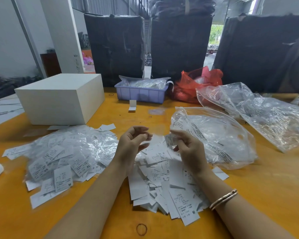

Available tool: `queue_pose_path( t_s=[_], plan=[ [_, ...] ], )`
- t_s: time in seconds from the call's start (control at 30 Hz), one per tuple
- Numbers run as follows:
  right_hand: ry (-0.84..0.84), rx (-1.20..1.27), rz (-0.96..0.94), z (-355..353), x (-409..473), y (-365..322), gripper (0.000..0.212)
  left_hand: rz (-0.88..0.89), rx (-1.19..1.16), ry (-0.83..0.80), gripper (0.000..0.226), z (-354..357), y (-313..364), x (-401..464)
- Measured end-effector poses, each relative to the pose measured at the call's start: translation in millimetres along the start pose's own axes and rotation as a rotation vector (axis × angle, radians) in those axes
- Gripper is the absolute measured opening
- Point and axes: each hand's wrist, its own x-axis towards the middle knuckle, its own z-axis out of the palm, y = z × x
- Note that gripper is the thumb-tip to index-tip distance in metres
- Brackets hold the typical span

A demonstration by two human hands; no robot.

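A person's right hand (190,149) pinches one white size label (170,140), its grip clamped on the paper between thumb and fingers. The left hand (133,142) is raised just beside it with fingers curled; whether that grip holds anything cannot be told. Directly below both grips a heap of loose labels (162,180) covers the orange bench (248,195). Left of the grips lies a pile of sleeved labels (67,152), and right of them a large clear zip bag (217,135). The step appears to be sorting picked labels. The next move likely needs the left hand to take the label's free edge.
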Motion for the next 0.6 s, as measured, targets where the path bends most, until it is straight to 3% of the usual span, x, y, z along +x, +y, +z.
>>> queue_pose_path(
  t_s=[0.1,0.23,0.33,0.47,0.6],
  plan=[
    [-0.145,0.068,0.097,-1,2,-2,0.026,-0.009,-0.087,-0.068,0.021,0,1,-1],
    [-0.322,0.163,0.051,-4,-1,-9,0.039,0.000,-0.059,-0.068,0.019,2,-1,-1],
    [-0.315,0.201,0.052,-4,-2,-12,0.018,0.032,0.026,-0.060,0.018,3,-1,-1],
    [-0.265,0.196,0.097,-5,-1,-11,0.012,0.005,0.095,-0.130,0.014,2,1,-3],
    [-0.301,0.126,0.042,-6,0,-13,0.013,-0.078,0.183,-0.289,0.039,-1,4,-4]
  ],
)
